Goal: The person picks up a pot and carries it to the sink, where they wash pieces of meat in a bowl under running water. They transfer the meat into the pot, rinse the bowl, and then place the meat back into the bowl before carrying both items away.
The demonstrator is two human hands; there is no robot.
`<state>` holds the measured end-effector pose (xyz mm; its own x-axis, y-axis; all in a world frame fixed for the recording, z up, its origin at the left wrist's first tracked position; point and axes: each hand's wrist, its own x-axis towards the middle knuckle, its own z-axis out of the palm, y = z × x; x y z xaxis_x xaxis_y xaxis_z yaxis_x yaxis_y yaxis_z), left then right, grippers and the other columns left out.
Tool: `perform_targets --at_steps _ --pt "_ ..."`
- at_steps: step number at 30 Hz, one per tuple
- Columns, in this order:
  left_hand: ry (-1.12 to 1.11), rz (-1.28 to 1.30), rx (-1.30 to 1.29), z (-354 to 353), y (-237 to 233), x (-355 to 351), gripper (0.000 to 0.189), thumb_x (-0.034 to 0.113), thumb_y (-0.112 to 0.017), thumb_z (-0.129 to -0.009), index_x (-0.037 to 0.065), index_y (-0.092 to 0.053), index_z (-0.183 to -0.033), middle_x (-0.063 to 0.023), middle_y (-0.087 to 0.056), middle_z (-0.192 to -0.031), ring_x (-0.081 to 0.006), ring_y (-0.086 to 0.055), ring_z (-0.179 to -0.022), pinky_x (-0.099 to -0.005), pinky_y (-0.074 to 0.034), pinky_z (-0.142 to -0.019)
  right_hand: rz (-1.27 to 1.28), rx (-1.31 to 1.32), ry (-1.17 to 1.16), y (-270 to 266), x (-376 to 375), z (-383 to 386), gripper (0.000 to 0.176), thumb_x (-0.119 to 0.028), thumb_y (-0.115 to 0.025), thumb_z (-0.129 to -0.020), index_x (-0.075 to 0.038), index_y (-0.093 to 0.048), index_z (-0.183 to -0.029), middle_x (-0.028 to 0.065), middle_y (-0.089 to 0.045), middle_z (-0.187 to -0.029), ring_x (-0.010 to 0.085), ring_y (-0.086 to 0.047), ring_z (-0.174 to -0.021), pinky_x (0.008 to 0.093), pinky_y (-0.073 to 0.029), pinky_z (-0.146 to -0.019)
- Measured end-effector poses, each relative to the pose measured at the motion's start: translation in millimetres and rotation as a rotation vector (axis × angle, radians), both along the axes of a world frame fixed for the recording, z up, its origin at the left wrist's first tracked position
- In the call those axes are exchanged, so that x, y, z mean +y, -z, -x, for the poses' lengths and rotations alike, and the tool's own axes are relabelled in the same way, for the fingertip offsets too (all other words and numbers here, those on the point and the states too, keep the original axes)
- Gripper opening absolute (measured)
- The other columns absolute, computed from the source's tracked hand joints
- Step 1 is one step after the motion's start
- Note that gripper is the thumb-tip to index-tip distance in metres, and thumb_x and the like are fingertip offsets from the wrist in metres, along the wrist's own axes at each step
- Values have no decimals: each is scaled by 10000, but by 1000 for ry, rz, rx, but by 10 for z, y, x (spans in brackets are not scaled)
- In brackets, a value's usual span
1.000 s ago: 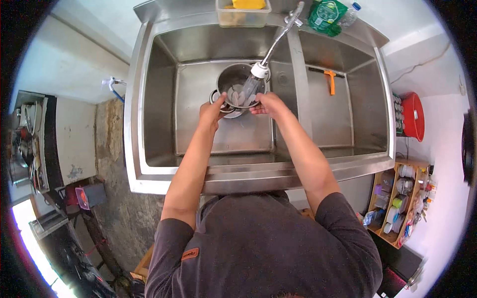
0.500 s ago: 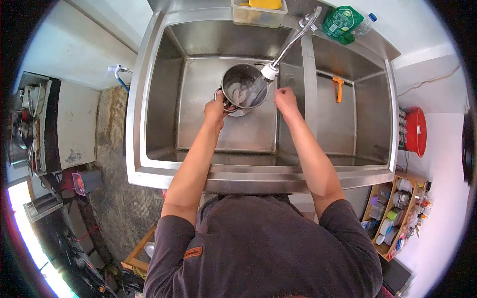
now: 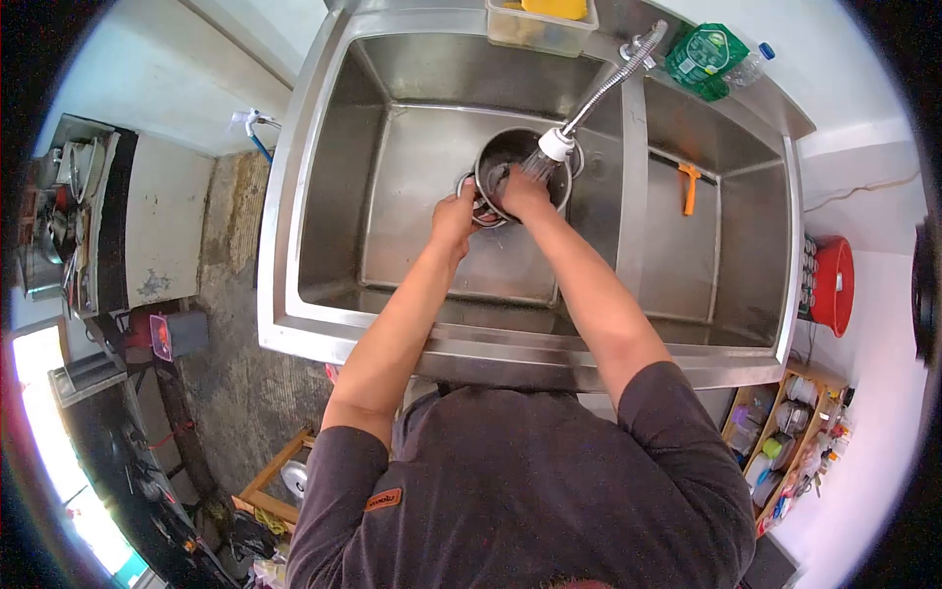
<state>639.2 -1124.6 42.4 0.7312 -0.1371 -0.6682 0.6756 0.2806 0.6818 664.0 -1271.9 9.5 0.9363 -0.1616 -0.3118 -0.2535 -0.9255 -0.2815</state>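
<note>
A steel pot (image 3: 502, 147) is held tilted in the left basin of the sink, under the tap. My left hand (image 3: 455, 220) is closed around its side handle. Inside the pot, my right hand (image 3: 527, 193) reaches down past the rim, its fingers mostly hidden by the wall and the water. The white tap nozzle (image 3: 556, 145) on a flexible metal hose (image 3: 613, 83) runs water over that hand. Greyish pieces in the pot are largely covered by the hand.
An orange-handled squeegee (image 3: 689, 188) lies in the right basin. Along the back ledge stand a plastic tub (image 3: 540, 31), a green pouch (image 3: 705, 59) and a clear bottle (image 3: 751, 69). A steel divider (image 3: 634, 187) separates the basins. A red bucket (image 3: 832, 285) is at the right.
My right hand has moved from beside the pot into it, under the running water. The left hand keeps its hold on the handle. The view has shifted slightly.
</note>
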Motion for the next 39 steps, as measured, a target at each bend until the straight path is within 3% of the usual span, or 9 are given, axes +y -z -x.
perform_targets --at_steps 4,11,17,20,23,26,33,38,39 --pt "-105 -10 21 7 -53 4 370 305 -510 -967 -53 -558 -1047 -130 -641 -948 -218 -658 -734 -347 -570 -648 -101 -145 -151 113 22 -48 533 -251 -635 -799 -16 -490 -1255 242 -567 -1168 413 -537 -1102 440 -448 -939" --pt "-115 69 8 -171 -27 130 424 326 -466 -985 -56 -482 -1167 -167 -572 -1092 -283 -649 -886 -379 -585 -751 -302 -537 -170 -288 -77 73 200 -140 -559 -855 -16 -658 -977 151 -620 -1032 354 -595 -963 413 -480 -852" --pt "-222 39 -12 -423 62 318 435 338 -442 -994 -57 -471 -1175 -186 -570 -1099 -292 -642 -877 -408 -573 -784 -274 -727 -144 -575 -96 445 206 -148 -533 -860 -8 -624 -982 177 -596 -967 372 -571 -876 450 -467 -801" --pt "-265 21 -1 -476 -74 425 434 333 -414 -1005 -58 -455 -1189 -190 -544 -1120 -310 -627 -915 -432 -553 -824 -348 -315 61 -253 -150 439 255 -174 -562 -839 -13 -613 -1030 187 -600 -1012 385 -574 -927 454 -468 -836" --pt "-420 149 -40 -490 -271 553 367 271 -406 -1010 -32 -452 -1211 -197 -531 -1114 -310 -605 -973 -444 -569 -837 -218 -115 -67 319 -192 360 363 -252 -616 -833 -40 -576 -1125 213 -563 -1103 346 -548 -1059 426 -460 -887" --pt "-479 190 -102 -468 -385 748 341 242 -403 -1010 -30 -451 -1211 -192 -536 -1101 -318 -607 -973 -450 -579 -840 -222 -44 -107 438 63 196 550 -299 -642 -808 -62 -481 -1277 254 -496 -1230 377 -473 -1178 437 -432 -949" --pt "-560 166 -165 -516 -497 916 408 273 -410 -1009 -72 -452 -1222 -206 -552 -1117 -302 -639 -889 -394 -571 -798 179 -294 -345 1218 387 -15 649 -319 -701 -753 -75 -435 -1293 238 -426 -1307 409 -357 -1273 453 -366 -1023" --pt "-595 197 -116 -559 -494 984 337 224 -413 -1008 -37 -459 -1216 -203 -544 -1148 -323 -606 -987 -450 -578 -837 -37 104 -253 962 293 -180 593 -332 -709 -732 -80 -495 -1225 213 -438 -1297 390 -398 -1247 404 -376 -1011" --pt "-592 198 -143 -559 -478 985 367 248 -416 -1006 -56 -453 -1209 -198 -544 -1113 -300 -608 -903 -433 -577 -801 37 -125 -367 1800 68 -236 546 -289 -721 -713 -51 -527 -1164 187 -514 -1225 391 -499 -1144 434 -445 -930"
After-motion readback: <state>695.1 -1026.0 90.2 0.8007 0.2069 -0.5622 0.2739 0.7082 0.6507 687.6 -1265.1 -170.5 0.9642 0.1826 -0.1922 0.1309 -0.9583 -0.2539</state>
